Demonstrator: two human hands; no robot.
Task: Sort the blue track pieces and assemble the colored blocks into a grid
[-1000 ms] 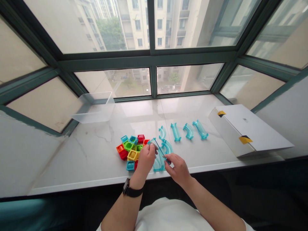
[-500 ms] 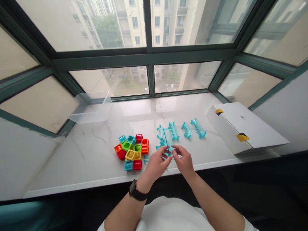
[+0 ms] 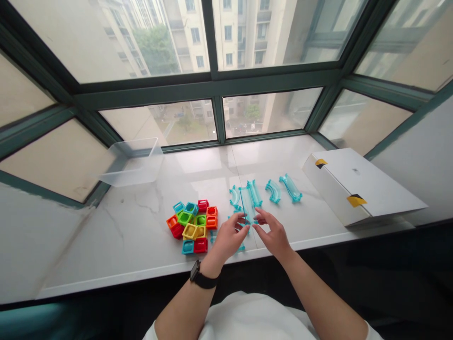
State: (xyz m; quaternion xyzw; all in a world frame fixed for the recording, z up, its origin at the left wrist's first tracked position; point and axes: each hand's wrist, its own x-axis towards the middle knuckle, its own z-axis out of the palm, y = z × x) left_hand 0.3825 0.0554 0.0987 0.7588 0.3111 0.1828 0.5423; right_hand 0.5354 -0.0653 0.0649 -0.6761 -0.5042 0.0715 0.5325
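My left hand (image 3: 230, 236), with a black watch on its wrist, grips the lower left edge of a clear blue straight track piece (image 3: 247, 200). At the piece's lower right edge, my right hand (image 3: 272, 233) has its thumb and fingers curled around it, somewhat apart. The piece stands tilted up over other track pieces, partly hidden by my fingers. Just beyond it lie a curved track piece (image 3: 234, 196) and another straight track piece (image 3: 255, 192). More clear blue pieces show under and beside my left hand.
Coloured hollow blocks (image 3: 191, 230) sit clustered to the left. A curved track (image 3: 273, 191) and a straight track (image 3: 291, 188) lie to the right. A clear plastic bin (image 3: 136, 174) stands at the back left, a white box (image 3: 364, 184) at the right. Windows rise behind the sill (image 3: 141, 255).
My right thumb and forefinger have spread farther apart at the edge of the track piece. My left hand keeps its grip. The view has shifted slightly.
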